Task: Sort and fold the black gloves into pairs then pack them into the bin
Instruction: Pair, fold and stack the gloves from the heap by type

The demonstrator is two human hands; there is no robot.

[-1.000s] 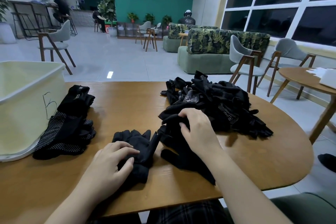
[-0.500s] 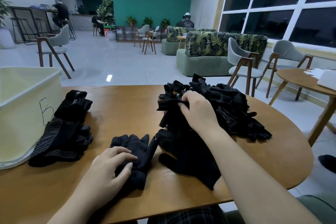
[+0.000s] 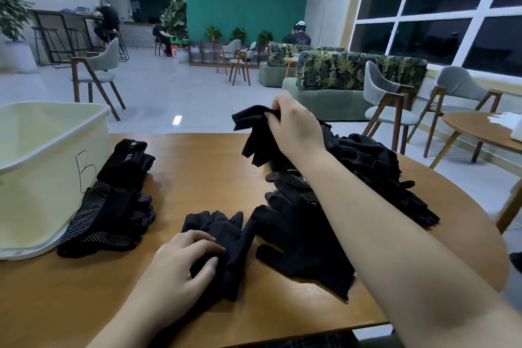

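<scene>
right hand [image 3: 296, 124] pinching limp black glove [image 3: 255, 135] aloft; left hand [image 3: 180, 265] pressing flat glove [image 3: 223, 237]

Worktop [image 3: 197, 167]: wood veneer, warm brown, visible grain, smooth with a soft sheen. Bin [image 3: 42, 167]: pale cream plastic, smooth, slightly glossy, marked in dark pen. Lifted glove [image 3: 254, 133]: matt black knit cloth, limp. Flat glove [image 3: 223, 234]: same matt, fleecy-looking fabric. Stacked gloves [image 3: 113, 212]: black cloth with small pale grip dots. Floor [image 3: 169, 93]: glossy tile, reflecting light.
</scene>
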